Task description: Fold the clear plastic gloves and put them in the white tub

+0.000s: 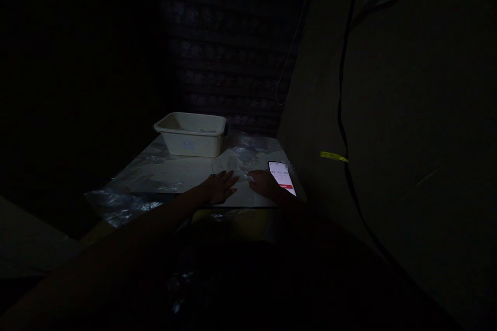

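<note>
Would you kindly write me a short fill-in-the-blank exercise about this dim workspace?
Beside the right hand lies a ____ with its screen lit.
As the person sees it, the rectangular tub stands to the ____ of the right hand.
The left hand is palm ____ at the table.
The tie on the dark cable is coloured ____.

Missing words: smartphone; left; down; yellow.

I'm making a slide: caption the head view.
Left hand and right hand at clear plastic on a dim table, cream tub and lit smartphone nearby.
</note>
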Available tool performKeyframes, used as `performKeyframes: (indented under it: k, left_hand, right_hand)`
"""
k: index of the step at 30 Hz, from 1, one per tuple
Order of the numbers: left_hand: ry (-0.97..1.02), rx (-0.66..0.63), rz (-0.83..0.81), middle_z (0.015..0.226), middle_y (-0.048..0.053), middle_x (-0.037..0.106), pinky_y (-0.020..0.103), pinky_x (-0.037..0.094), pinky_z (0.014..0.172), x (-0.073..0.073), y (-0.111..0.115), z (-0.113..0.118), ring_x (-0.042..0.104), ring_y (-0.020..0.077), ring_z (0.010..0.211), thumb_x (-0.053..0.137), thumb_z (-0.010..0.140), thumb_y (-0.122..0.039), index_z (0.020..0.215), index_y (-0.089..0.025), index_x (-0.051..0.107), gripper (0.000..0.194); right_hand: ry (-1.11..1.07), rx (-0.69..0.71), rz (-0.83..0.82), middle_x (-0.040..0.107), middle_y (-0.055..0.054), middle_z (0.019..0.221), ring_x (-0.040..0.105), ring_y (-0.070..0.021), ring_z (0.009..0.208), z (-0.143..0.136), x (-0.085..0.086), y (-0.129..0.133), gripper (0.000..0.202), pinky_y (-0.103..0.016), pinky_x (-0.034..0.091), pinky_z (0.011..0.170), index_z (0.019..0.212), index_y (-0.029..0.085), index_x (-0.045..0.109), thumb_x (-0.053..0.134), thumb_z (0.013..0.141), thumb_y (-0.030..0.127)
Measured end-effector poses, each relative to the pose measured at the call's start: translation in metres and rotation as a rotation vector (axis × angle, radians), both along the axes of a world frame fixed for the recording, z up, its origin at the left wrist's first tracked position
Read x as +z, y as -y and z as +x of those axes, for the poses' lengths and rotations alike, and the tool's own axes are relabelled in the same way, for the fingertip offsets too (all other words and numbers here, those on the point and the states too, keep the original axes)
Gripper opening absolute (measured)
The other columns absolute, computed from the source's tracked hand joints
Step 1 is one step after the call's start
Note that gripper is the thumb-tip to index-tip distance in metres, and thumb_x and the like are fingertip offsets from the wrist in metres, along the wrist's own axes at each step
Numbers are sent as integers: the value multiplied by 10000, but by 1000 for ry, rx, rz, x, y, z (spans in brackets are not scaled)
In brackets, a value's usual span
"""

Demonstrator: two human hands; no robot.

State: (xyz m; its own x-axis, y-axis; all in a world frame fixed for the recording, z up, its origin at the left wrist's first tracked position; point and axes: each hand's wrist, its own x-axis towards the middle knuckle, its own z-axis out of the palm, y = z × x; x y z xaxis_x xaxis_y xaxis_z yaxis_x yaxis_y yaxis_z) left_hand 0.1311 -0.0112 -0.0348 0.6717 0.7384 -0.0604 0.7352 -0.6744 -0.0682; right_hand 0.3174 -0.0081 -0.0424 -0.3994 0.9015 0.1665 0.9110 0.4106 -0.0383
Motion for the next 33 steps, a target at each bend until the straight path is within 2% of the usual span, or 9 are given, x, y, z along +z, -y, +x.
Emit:
performKeyframes:
  k: [6, 12, 15, 17, 20, 23, 33]
  left_hand:
    - [24, 8, 3, 1315, 106, 139, 368, 282, 825, 0, -2, -5, 200, 235, 1160, 175, 803, -420, 1245, -219, 142, 487]
    - [-4, -24, 58, 1309, 115, 157, 355, 267, 838, -4, 0, -8, 198, 233, 1161, 201, 805, -391, 1250, -197, 132, 490]
    - [-9, -30, 67, 1312, 100, 156, 349, 263, 841, -5, 1, -11, 200, 228, 1161, 203, 804, -393, 1249, -205, 138, 487]
    - [-13, -30, 62, 1311, 98, 162, 347, 262, 842, -5, 2, -14, 205, 231, 1159, 198, 804, -402, 1248, -208, 147, 488]
    - [-10, -42, 61, 1306, 97, 180, 348, 257, 848, -4, 4, -18, 215, 230, 1155, 181, 804, -416, 1247, -212, 151, 489]
    - [-3, -53, 68, 1299, 102, 199, 343, 251, 853, -4, 6, -21, 217, 224, 1155, 177, 803, -421, 1244, -200, 166, 494]
    - [-19, -52, 73, 1288, 115, 226, 342, 254, 841, -3, 6, -24, 243, 229, 1143, 169, 793, -449, 1226, -183, 223, 511]
  right_hand:
    - [-29, -25, -4, 581, -69, 948, 518, -168, 864, -2, 2, 3, 346, -291, 316, 779, 1024, 172, 490, 364, 704, 208]
    - [-137, -125, -47, 620, -27, 777, 551, -145, 726, -6, 7, 5, 314, -229, 370, 624, 967, 199, 517, 393, 695, 293]
    - [-176, -163, -53, 608, -26, 801, 541, -135, 733, -5, 8, -2, 273, -219, 371, 611, 872, 197, 556, 341, 719, 268]
    - [-145, -173, -31, 592, -40, 858, 526, -141, 772, -5, 8, -7, 286, -226, 368, 642, 897, 188, 554, 341, 708, 213]
    - [-28, -116, 18, 557, -63, 918, 496, -172, 829, -4, 7, -12, 373, -264, 358, 678, 1009, 201, 508, 371, 666, 147]
    - [85, -56, 11, 532, -79, 908, 473, -203, 840, -4, 7, -15, 398, -302, 348, 676, 1006, 236, 519, 382, 651, 118]
    - [221, 19, -16, 480, -97, 979, 418, -212, 904, 8, 9, -25, 422, -300, 321, 702, 1104, 246, 446, 313, 725, 116]
